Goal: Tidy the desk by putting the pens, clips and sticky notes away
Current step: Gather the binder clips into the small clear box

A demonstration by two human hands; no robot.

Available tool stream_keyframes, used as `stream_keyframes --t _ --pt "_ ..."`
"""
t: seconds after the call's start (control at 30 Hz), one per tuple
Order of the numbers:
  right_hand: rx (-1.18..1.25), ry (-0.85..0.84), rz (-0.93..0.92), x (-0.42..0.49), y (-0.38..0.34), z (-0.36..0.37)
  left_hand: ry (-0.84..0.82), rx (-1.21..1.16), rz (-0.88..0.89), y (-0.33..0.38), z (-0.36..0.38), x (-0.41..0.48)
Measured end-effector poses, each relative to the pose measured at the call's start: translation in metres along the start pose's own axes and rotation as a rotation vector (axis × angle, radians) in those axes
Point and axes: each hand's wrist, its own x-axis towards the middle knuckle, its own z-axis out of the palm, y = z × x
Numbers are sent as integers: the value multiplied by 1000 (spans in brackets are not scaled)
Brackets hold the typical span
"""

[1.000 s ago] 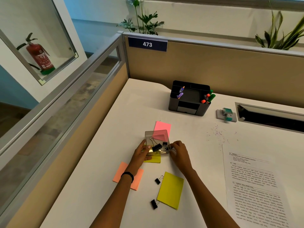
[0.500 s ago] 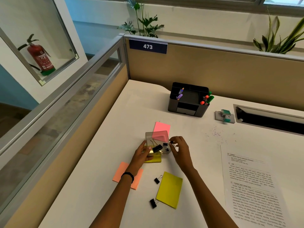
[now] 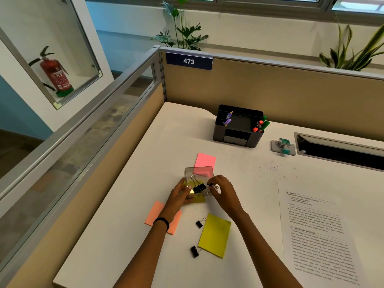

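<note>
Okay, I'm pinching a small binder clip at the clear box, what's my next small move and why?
Probably let the small clip drop from your right hand into the clear box, which your left hand steadies: it is at the rim, a large clip lies inside, and two loose clips wait on the desk.

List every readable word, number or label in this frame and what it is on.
"473": white digits on the blue plate atop the desk partition.
Printed sheet: lines of text, too small to read.
Fire extinguisher label: blurred, unreadable.
</note>
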Motion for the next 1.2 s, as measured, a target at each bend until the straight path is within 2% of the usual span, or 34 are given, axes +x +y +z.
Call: stream_keyframes --t 0.23,0.3,0.43,0.53,0.63,0.8,1.07,1.2 --pt "-56 71 -106 -26 -9 7 30 -27 14 2 1 -17" --pt "-48 46 -125 -35 -10 11 49 -30 22 2 0 -22" --pt "-25 -199 -115 -53 -8 20 81 -50 42 1 -3 -32" --pt "-116 -412 -122 -62 -4 26 97 -52 36 -1 -6 -39" --pt "-174 -519 -127 -69 -2 32 107 -49 26 -3 -7 -46" --pt "-220 -495 -85 -73 -2 36 113 -47 20 -5 -9 -55" --pt "-288 -446 -157 -74 -3 42 130 -36 18 -5 -11 -59" --pt "-136 -276 -151 -72 -11 33 132 -8 37 -2 -10 -57"
